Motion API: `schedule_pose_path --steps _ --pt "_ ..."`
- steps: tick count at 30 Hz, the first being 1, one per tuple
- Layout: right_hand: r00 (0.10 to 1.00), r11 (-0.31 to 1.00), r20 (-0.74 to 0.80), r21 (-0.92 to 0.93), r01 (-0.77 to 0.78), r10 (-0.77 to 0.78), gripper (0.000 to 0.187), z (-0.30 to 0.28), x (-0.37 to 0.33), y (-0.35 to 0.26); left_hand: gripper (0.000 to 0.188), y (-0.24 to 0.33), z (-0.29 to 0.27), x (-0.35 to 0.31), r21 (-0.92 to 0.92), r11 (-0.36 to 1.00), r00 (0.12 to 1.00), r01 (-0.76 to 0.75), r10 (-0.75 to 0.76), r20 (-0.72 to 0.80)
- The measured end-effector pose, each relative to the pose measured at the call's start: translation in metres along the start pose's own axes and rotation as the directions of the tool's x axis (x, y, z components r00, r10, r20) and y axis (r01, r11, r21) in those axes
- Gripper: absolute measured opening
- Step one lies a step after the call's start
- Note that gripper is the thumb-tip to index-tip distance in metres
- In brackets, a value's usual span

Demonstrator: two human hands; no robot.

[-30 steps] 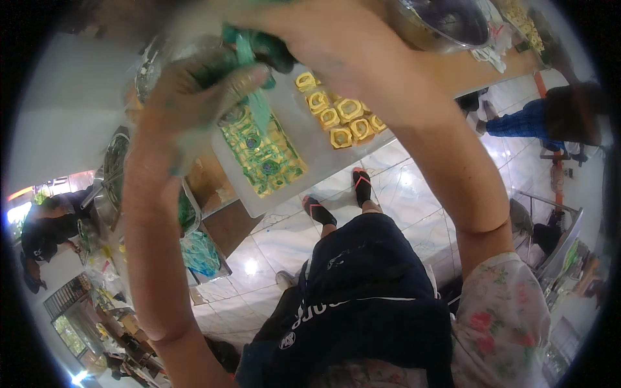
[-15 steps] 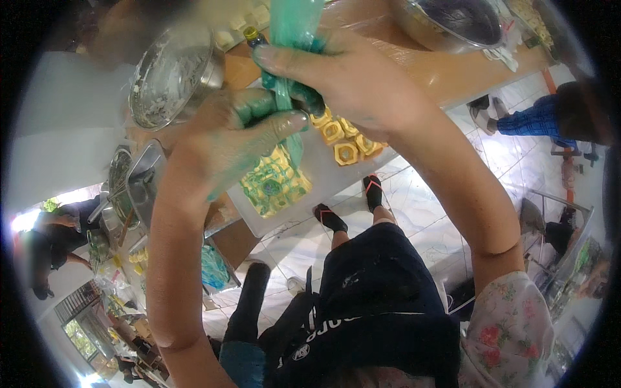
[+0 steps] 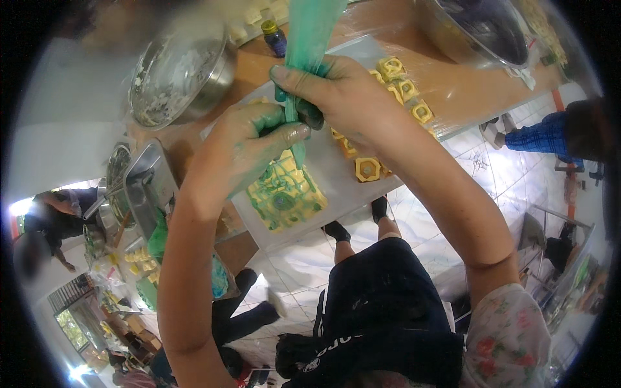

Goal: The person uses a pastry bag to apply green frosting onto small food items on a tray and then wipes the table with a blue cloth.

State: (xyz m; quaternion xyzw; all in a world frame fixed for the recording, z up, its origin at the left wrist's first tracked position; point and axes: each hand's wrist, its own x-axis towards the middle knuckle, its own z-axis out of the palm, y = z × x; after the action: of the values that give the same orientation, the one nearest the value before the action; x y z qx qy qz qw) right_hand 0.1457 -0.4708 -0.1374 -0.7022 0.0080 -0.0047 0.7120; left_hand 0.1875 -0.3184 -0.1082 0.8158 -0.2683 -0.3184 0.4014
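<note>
We're in a shared kitchen-style workroom, pastry type by the look. Evidence we see: green piping-style bag (image 3: 314, 39), upper centre; large steel bowl (image 3: 225, 71) with white residue, upper left; second steel bowl (image 3: 441, 35), upper right. Brown worktable (image 3: 427, 70) carries a pale board (image 3: 275, 243) with a yellow slab (image 3: 286, 199) under green lines, plus yellow polygonal pieces (image 3: 368, 169). We've got a steel tray (image 3: 147, 171) at left, glossy tiled floor (image 3: 414, 223), other people (image 3: 540, 137) at left and right edges, cardboard boxes (image 3: 136, 325) lower left.
</note>
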Motion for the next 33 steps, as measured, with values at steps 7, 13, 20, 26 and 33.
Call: schedule_pose_path --steps 7,13,20,26,33 --pt "0.993 0.99 -0.067 0.112 -0.089 0.097 0.031 0.007 0.012 0.005 0.025 -0.005 -0.006 0.006 0.067 0.997 0.999 0.047 -0.045 -0.024" --pt "0.987 0.967 -0.09 0.232 -0.108 0.132 0.028 0.004 0.019 -0.001 0.025 0.003 -0.017 0.012 0.018 0.999 0.999 -0.037 0.038 -0.03" --pt "0.988 0.982 -0.115 0.172 -0.079 0.1 0.027 0.006 0.024 0.014 0.026 -0.013 -0.014 0.015 0.044 0.997 0.997 -0.057 0.058 -0.04" --pt "0.989 0.977 -0.1 0.195 -0.085 0.106 0.028 0.016 0.021 0.025 0.026 -0.034 -0.005 0.012 -0.045 0.999 1.0 -0.007 0.006 -0.026" --pt "0.979 0.942 -0.081 0.297 -0.154 0.185 0.027 0.022 0.022 0.029 0.025 -0.037 -0.001 0.009 -0.057 0.998 0.998 0.011 -0.015 -0.065"
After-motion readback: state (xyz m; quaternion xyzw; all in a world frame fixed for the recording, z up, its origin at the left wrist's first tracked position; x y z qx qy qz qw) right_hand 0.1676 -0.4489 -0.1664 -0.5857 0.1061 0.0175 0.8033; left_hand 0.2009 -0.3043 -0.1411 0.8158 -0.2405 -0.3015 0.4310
